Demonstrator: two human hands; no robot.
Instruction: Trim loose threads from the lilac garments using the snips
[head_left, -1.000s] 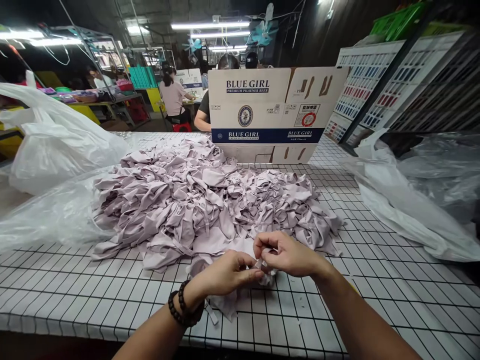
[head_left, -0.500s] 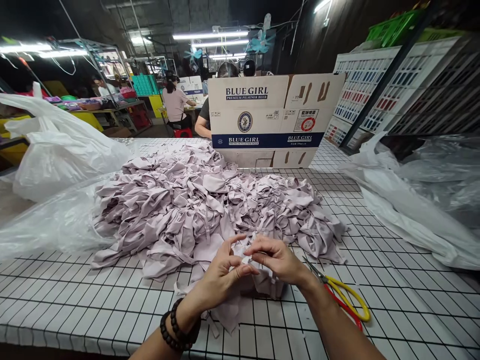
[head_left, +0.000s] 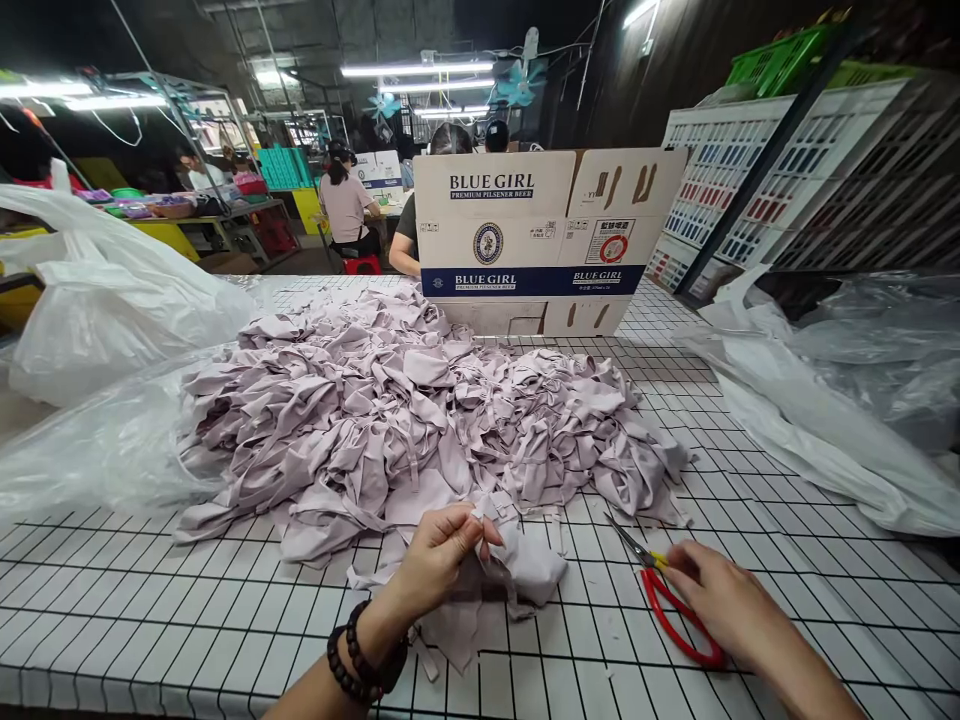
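Note:
My left hand (head_left: 441,552), with a dark bead bracelet on its wrist, pinches the edge of a pale lilac fabric piece (head_left: 525,565) at the front of a big heap of the same lilac pieces (head_left: 405,410). My right hand (head_left: 720,600) rests on the red and yellow handles of a pair of scissors (head_left: 664,590) lying on the table to the right of the piece. Its fingers curl over the handles. The scissor blades point up-left toward the heap.
The table (head_left: 150,610) has a white cloth with a black grid. A "Blue Girl" cardboard box (head_left: 544,235) stands behind the heap. Plastic bags lie at the left (head_left: 112,300) and right (head_left: 832,410). People sit at tables behind the box.
My right hand let go of the fabric piece and moved right and down onto the scissors. My left hand keeps its pinch on the piece.

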